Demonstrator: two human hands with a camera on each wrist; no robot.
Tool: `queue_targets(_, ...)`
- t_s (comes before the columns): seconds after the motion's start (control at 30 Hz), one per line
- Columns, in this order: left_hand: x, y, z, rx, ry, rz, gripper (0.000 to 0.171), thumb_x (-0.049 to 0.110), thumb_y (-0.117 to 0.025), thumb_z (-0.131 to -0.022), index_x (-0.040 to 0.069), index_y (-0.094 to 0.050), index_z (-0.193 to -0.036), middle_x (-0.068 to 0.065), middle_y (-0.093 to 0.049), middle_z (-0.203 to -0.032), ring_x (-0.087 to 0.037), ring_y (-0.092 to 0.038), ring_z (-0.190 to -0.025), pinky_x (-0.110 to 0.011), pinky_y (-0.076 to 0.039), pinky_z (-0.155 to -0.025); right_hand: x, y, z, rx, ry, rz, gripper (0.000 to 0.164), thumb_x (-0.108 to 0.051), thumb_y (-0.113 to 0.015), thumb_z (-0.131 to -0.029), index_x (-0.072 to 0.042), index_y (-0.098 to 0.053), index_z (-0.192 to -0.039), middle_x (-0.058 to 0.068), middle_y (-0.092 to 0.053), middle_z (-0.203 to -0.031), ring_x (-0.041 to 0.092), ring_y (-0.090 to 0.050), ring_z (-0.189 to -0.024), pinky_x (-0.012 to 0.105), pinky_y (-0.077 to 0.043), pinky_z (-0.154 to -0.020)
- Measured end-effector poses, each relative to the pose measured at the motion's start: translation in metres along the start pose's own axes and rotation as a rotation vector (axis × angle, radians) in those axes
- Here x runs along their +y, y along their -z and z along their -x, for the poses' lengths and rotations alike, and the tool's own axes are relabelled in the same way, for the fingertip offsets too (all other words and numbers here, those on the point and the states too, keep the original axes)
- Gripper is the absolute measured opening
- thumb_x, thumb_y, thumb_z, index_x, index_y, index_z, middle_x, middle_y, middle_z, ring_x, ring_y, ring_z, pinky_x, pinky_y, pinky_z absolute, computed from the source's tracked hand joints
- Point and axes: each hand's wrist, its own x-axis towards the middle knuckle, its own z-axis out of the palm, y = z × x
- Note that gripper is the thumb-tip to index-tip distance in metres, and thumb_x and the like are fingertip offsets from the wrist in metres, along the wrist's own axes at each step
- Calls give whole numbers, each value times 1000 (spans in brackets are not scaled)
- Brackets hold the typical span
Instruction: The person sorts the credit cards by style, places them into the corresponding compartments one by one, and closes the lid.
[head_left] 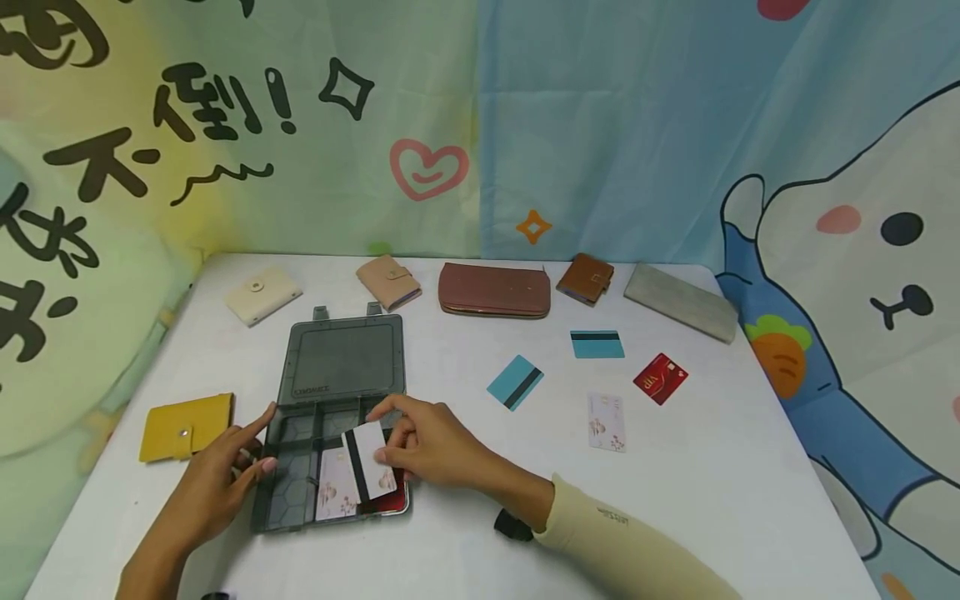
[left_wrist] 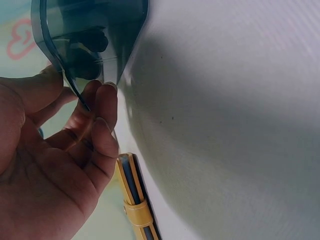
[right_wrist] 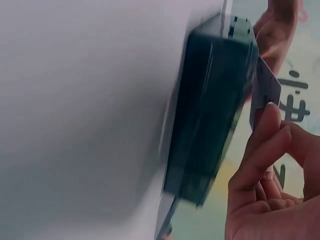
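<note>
My right hand (head_left: pixel 442 446) pinches a white card with a black stripe (head_left: pixel 367 458) between thumb and fingertips, tilted over the right part of a dark translucent compartment box (head_left: pixel 288 492). The right wrist view shows this card (right_wrist: pixel 265 87) above the box's rim. Under it in the box lie a white patterned card (head_left: pixel 333 487) and a red card (head_left: pixel 390 502), both partly hidden. My left hand (head_left: pixel 217 475) holds the box's left edge; in the left wrist view, its thumb and fingers lie around the box's corner (left_wrist: pixel 95 45). The box's lid (head_left: pixel 345 358) is laid back, away from me.
A yellow wallet (head_left: pixel 183 427) lies left of the box. Two blue cards (head_left: pixel 515 382), a red card (head_left: pixel 661 379) and a white patterned card (head_left: pixel 606 422) lie to the right. Several wallets, including a long brown one (head_left: pixel 493 290), line the table's back edge before a printed curtain.
</note>
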Motion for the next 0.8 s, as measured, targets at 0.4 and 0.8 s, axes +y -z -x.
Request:
queue_targets(0.4, 1, 0, 0, 29, -18, -14, 73, 10, -74, -89, 13, -40, -153, -7, -61, -96, 0, -50, -71, -24, -45, -60, -1, -19, -16, -104, 32, 219, 37, -31, -76, -90, -16, -65, -122, -17, -64, -75, -2, -55, -57, 16, -47, -61)
queue_targets(0.8, 1, 0, 0, 24, -14, -12, 72, 10, -73, -89, 12, -40, -153, -7, -61, -96, 0, -50, -71, -24, -45, -60, 25, 37, -1, -130, 91, 99, 43, -34, -81, -84, -18, -66, -121, -10, -68, -84, 11, -63, -69, 24, -52, -63)
